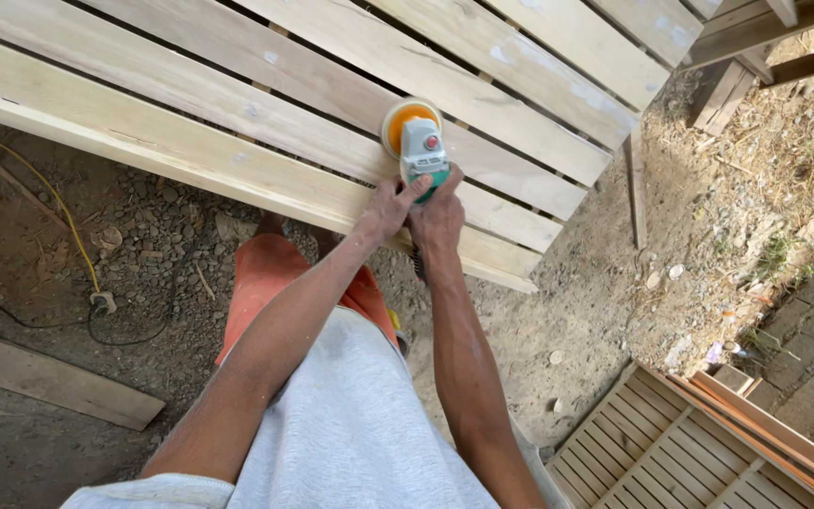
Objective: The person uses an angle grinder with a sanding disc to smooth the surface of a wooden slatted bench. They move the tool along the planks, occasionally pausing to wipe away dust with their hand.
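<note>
A large slatted panel (237, 113) of pale wooden boards is seen across the upper frame, running diagonally from upper left down to the right, with dark gaps between the slats. Bare dirt ground (605, 283) with gravel and dry debris is seen below and to the right of it. A second, smaller slatted panel (652, 452) is laid at the lower right, with long wooden strips (774, 429) resting along its right edge. A loose plank (49, 382) is laid on the dirt at lower left. A yellow cable (58, 212) and a dark cable (134, 335) are trailed over the gravel at left.

A handheld power sander (418, 141), with a white and green body, a red button and an orange round disc, is set on the slats near the panel's lower edge, disc end pointing away from the person. It is held from behind by both hands. The left hand (390, 207) is wrapped on the tool's rear, its grip closed, one finger laid along the body. The right hand (440, 217) is clamped just beside it, touching the left, its grip closed on the green handle.
</note>
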